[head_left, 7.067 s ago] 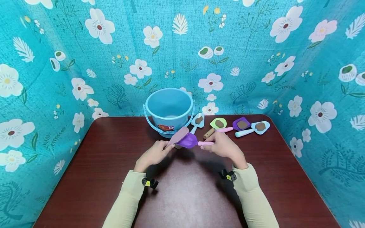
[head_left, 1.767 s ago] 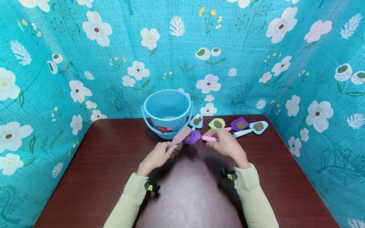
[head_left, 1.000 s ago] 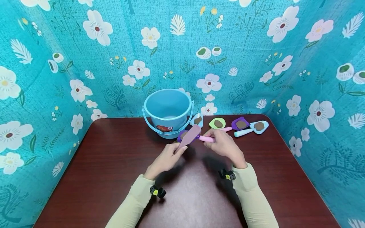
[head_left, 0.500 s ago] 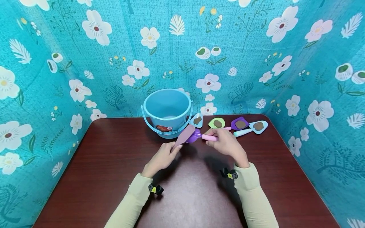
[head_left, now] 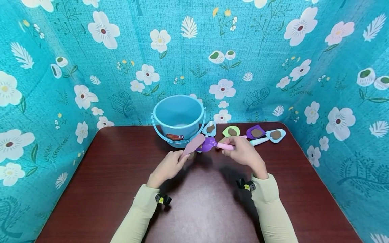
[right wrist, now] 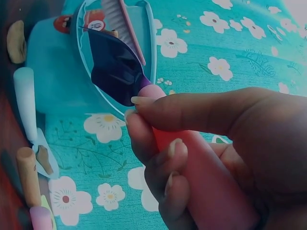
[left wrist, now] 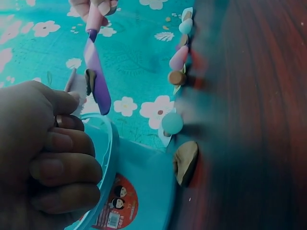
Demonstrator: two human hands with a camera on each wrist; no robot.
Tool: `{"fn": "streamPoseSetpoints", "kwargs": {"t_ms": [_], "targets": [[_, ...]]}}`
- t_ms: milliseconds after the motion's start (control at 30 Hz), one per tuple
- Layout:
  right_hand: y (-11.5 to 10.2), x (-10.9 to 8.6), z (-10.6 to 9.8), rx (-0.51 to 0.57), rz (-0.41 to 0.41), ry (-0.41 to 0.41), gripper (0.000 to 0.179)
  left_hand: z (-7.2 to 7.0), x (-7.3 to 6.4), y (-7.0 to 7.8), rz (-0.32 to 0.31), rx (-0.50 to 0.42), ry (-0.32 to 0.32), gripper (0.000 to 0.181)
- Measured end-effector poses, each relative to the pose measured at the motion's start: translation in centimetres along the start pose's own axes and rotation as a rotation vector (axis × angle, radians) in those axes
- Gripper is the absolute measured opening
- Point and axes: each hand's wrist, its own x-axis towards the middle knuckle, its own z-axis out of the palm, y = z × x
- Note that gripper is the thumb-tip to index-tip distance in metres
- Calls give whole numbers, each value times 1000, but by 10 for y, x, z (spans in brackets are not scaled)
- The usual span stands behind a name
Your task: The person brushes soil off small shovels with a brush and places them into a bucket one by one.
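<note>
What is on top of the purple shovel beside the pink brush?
A brown lump, seen side-on in the left wrist view. In the head view, the pink brush covers much of the lump and part of the purple shovel; anything else there is hidden.

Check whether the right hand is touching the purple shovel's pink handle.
Touching. The right wrist view shows the right hand gripping the pink handle, thumb lying across it.
</note>
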Motion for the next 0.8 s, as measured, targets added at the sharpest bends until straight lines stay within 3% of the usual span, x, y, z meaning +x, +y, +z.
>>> {"fn": "streamPoseSetpoints", "kwargs": {"t_ms": [367,500,600,800], "targets": [[-1,-1,-1,-9,46,-7,16,-15,-2,-9,11,8,0,34],[-1,0,2,-10,30,1,15,-17,-3,-8,32,-40,18,32],[-3,1,6,-16,23,-3,15,-12,-2,-2,61,-129,16,29],[-11,4,18,-59,52,-13,20,10,0,14,129,-263,1,35]]}}
